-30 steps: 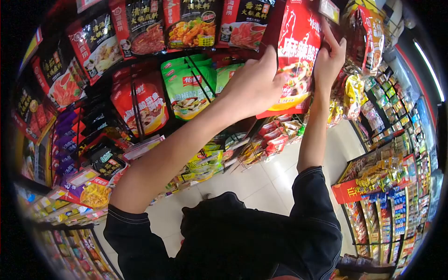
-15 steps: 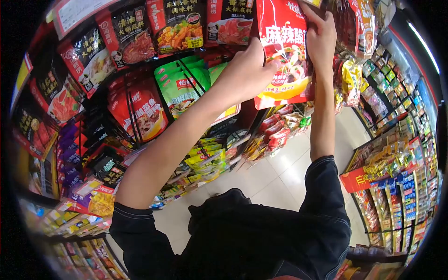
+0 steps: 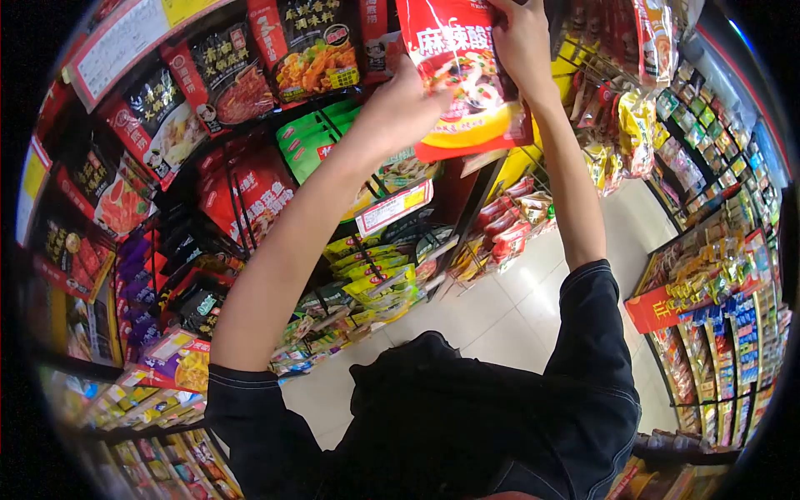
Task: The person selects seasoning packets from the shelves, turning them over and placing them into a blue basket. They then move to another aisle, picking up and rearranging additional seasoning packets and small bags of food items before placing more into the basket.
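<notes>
A red seasoning packet (image 3: 463, 87) with a picture of food and a yellow band is held up in front of the shelf. My left hand (image 3: 402, 110) is closed on its left edge, fingers partly behind it and the thumb over the front. High on the right edge, my right hand (image 3: 523, 42) grips the same packet, its fingertips partly cut off by the frame. Behind my left forearm stand green packets (image 3: 310, 143) and red packets (image 3: 247, 196) on the shelf. Black hotpot seasoning packets (image 3: 223, 79) line the row above.
A white price tag (image 3: 395, 208) juts from the shelf edge under my left wrist. Yellow-green packets (image 3: 379, 287) fill a lower shelf. To the right hang yellow bags (image 3: 635, 133), and another stocked rack (image 3: 708, 342) stands across the tiled floor (image 3: 492, 308).
Both hands and the red packet have shifted left and upward in view, and the packet's top is now more cut off. The camera view has also shifted slightly.
</notes>
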Tool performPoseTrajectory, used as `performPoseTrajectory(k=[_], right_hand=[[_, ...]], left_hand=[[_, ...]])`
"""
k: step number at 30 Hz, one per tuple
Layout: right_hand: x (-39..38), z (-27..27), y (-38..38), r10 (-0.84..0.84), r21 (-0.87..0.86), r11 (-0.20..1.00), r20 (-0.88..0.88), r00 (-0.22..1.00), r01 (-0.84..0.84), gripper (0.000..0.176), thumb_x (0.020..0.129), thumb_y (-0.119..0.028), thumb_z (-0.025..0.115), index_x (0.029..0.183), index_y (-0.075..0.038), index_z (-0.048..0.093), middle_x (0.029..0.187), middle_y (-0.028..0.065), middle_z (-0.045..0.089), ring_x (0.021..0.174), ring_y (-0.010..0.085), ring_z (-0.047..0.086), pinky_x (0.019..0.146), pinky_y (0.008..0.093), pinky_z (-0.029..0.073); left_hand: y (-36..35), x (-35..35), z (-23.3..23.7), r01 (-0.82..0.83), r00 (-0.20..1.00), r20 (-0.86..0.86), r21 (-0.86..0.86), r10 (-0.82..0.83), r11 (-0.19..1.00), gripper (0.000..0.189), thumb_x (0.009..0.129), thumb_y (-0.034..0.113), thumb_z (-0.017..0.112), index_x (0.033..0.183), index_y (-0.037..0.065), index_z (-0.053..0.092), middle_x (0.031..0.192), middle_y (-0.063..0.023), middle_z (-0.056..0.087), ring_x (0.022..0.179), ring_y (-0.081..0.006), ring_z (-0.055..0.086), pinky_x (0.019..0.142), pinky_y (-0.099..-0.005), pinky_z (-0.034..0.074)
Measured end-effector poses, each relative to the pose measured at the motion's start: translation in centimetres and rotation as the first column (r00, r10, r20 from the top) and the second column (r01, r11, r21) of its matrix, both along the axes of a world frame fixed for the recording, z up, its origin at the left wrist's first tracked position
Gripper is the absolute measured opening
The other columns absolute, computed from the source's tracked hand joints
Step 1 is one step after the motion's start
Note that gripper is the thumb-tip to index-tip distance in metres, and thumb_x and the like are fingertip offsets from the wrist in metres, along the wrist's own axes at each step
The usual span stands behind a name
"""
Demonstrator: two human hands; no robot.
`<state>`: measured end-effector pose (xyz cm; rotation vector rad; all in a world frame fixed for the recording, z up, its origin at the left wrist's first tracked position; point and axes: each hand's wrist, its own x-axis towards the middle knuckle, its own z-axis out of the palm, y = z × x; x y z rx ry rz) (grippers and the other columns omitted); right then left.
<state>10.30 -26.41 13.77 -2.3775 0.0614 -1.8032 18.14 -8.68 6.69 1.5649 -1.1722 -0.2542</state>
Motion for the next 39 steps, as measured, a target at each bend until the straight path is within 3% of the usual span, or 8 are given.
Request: performPoseTrajectory(k=[8,16,21,23,24,25,27,39], right_hand=[[10.1,-1.1,-3.4,-0.022,-0.052,0.999,-0.118,0.993,0.016,0.069,0.079,0.008,0.057,0.142,-0.019,0.061,0.152,0.0387,0.032,0.114,0.0502,0.061,0.096,0.0519,0.053],[8.9,-0.4,-2.6,-0.007,-0.1,0.995,-0.199,0.98,-0.013,0.057,0.085,0.0,0.056,0.141,-0.009,0.06,0.139,0.0352,0.045,0.124,0.049,0.054,0.106,0.0477,0.046],[-7.1,-2.8,7.4,0.176,-0.008,0.982,-0.287,0.942,-0.186,0.028,0.098,-0.012,0.059,0.122,-0.005,0.071,0.114,0.0185,0.069,0.101,0.0325,0.068,0.088,0.0396,0.053],[-10.6,-5.3,9.3,0.628,0.086,0.728,-0.481,0.612,-0.68,0.027,0.098,-0.012,0.062,0.121,0.0,0.071,0.112,0.016,0.07,0.1,0.0281,0.069,0.085,0.0379,0.054],[-11.0,-6.7,9.7,0.84,0.355,0.281,-0.54,0.05,-0.892,0.027,0.101,-0.015,0.063,0.123,-0.001,0.07,0.111,0.0147,0.069,0.099,0.0276,0.069,0.081,0.0364,0.055],[-11.4,-8.1,10.2,0.75,0.637,-0.021,-0.499,-0.434,-0.77,0.028,0.103,-0.017,0.063,0.125,-0.002,0.07,0.109,0.0135,0.068,0.098,0.0272,0.069,0.078,0.0348,0.057],[-10.8,-12.5,12.4,0.469,0.848,-0.039,-0.452,-0.759,-0.529,0.033,0.1,-0.019,0.068,0.13,-0.006,0.067,0.111,0.0112,0.065,0.097,0.0275,0.068,0.078,0.0364,0.056],[-17.5,-28.2,19.1,0.369,0.902,-0.419,0.059,-0.928,-0.109,0.019,0.094,-0.01,0.074,0.11,-0.001,0.069,0.112,0.0167,0.067,0.103,0.0332,0.068,0.084,0.0385,0.056]], left_hand=[[13.5,-6.6,2.6,-0.443,0.509,0.81,-0.042,0.29,0.895,0.043,0.098,0.008,0.058,0.141,0.008,0.055,0.139,-0.0236,0.054,0.126,-0.0406,0.056,0.106,-0.0453,0.048],[25.8,-18.0,-9.6,0.053,0.954,0.265,0.316,-0.142,0.947,0.035,0.079,0.004,0.072,0.111,0.018,0.076,0.109,-0.0033,0.072,0.1,-0.0225,0.071,0.083,-0.0389,0.059],[27.4,-20.0,-26.1,-0.284,0.869,-0.295,0.362,0.398,0.888,0.018,0.096,0.005,0.063,0.112,0.007,0.07,0.096,-0.0093,0.074,0.085,-0.0232,0.073,0.075,-0.0347,0.058],[28.1,-20.2,-31.0,-0.416,0.567,-0.606,0.374,0.558,0.829,0.016,0.101,0.006,0.057,0.113,0.002,0.068,0.097,-0.0113,0.074,0.083,-0.0196,0.073,0.072,-0.0323,0.058],[28.4,-19.6,-32.3,-0.448,0.523,-0.618,0.388,0.588,0.806,0.017,0.103,0.007,0.055,0.114,0.001,0.066,0.097,-0.0115,0.074,0.083,-0.0184,0.072,0.072,-0.0316,0.058],[28.8,-19.4,-33.3,-0.487,0.462,-0.631,0.406,0.623,0.773,0.017,0.104,0.008,0.053,0.114,0.0,0.065,0.097,-0.0118,0.074,0.084,-0.0172,0.072,0.072,-0.0309,0.058],[30.2,-19.4,-36.3,-0.567,0.386,-0.685,0.352,0.618,0.745,0.019,0.106,0.01,0.05,0.117,0.0,0.061,0.098,-0.0114,0.074,0.08,-0.0166,0.072,0.07,-0.0306,0.059],[37.2,-18.2,-40.0,-0.474,0.519,-0.529,0.475,0.671,0.741,0.019,0.104,0.014,0.053,0.109,0.001,0.065,0.098,-0.0095,0.072,0.09,-0.0175,0.072,0.079,-0.0323,0.06]])
